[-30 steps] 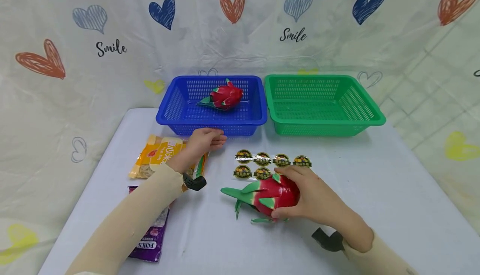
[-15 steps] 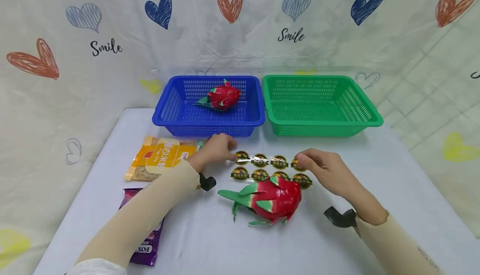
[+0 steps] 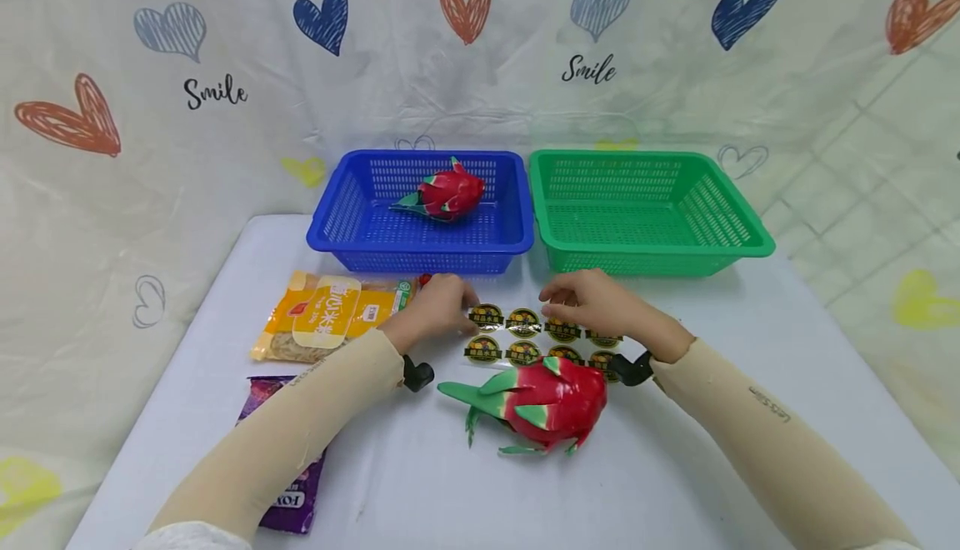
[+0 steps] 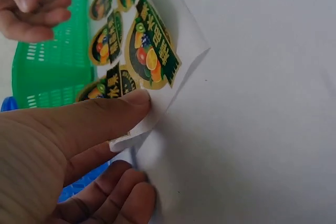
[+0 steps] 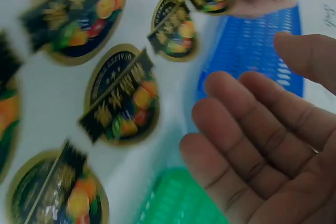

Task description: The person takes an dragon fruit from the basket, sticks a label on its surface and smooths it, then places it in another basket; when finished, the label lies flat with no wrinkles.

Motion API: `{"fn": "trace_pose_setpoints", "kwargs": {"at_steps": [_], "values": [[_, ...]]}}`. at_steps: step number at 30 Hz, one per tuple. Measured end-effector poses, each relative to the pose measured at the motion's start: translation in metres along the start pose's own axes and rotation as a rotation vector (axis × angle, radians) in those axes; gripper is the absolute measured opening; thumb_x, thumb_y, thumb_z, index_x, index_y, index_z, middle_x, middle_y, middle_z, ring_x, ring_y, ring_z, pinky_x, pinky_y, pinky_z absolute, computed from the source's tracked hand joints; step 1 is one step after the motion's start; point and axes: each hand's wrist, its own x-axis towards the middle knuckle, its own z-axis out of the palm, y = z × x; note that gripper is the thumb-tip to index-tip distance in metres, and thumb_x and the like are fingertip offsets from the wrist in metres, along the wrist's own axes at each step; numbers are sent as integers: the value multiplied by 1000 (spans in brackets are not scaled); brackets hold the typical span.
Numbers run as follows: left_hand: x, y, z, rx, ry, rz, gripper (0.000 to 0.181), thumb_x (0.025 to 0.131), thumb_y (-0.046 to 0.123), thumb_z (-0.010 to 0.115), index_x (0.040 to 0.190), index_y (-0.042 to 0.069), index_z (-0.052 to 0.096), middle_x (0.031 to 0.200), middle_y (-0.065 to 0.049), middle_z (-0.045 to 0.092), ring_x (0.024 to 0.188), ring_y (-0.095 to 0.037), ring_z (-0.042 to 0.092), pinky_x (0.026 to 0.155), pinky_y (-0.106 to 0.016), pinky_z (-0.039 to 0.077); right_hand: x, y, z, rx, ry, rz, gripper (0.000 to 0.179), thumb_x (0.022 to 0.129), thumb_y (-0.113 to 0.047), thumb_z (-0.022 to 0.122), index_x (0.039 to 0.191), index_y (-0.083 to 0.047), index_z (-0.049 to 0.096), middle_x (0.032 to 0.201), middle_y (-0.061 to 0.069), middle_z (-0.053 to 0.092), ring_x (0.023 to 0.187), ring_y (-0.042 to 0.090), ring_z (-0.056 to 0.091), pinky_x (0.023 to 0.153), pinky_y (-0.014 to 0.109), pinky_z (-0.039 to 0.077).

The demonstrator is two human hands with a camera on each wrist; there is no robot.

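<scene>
A sheet of round fruit stickers (image 3: 504,335) lies in the middle of the table in the head view, black and gold with printed fruit. My left hand (image 3: 438,310) pinches its left edge; the left wrist view shows the thumb on top of a lifted corner of the sheet (image 4: 169,95) and a finger beneath. Over the sheet's far right part is my right hand (image 3: 600,304), its fingers loosely bent and holding nothing, as the right wrist view confirms. A red dragon fruit (image 3: 558,400) with green leaf tips lies just in front of the sheet, covering part of its near edge.
At the back stand a blue basket (image 3: 420,247) with another dragon fruit (image 3: 453,193) inside and a green basket (image 3: 660,248) beside it. To the left lie a yellow food bag (image 3: 330,317) and a purple packet (image 3: 294,496), partly behind my left forearm.
My right hand has let go of the dragon fruit and moved up and left over the stickers. The left hand has moved right, from before the blue basket to the sheet's left edge.
</scene>
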Motion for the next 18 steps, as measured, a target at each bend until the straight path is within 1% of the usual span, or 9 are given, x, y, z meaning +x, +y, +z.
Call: {"fn": "trace_pose_setpoints", "kwargs": {"at_steps": [5,10,13,18], "values": [[0,-3,-4,-104,-10,-3,24,79,15,90,101,10,80,92,-4,74,86,-17,60,82,-29,53,34,-4,9,0,-66,-44,24,95,-14,74,115,-1,75,97,6,80,86,15,74,82,37,61],[3,-5,-5,-183,-42,-23,21,80,12,88,99,9,79,83,-3,73,71,-12,60,66,-21,49,59,-11,18,21,-144,-52,24,91,-10,76,114,-1,75,96,6,80,87,15,74,82,34,61],[4,-6,-5,-241,-63,-38,20,81,10,87,100,7,80,83,-4,74,65,-9,61,61,-19,50,68,-15,23,11,-163,-65,20,90,-9,77,110,-4,76,95,6,80,84,12,73,78,31,60],[3,-10,-6,-348,-89,-62,21,82,6,85,102,4,80,86,-8,77,63,-8,65,62,-21,57,77,-18,30,-7,-149,-95,8,89,-8,78,97,-6,77,87,3,79,76,8,70,71,26,58]]}}
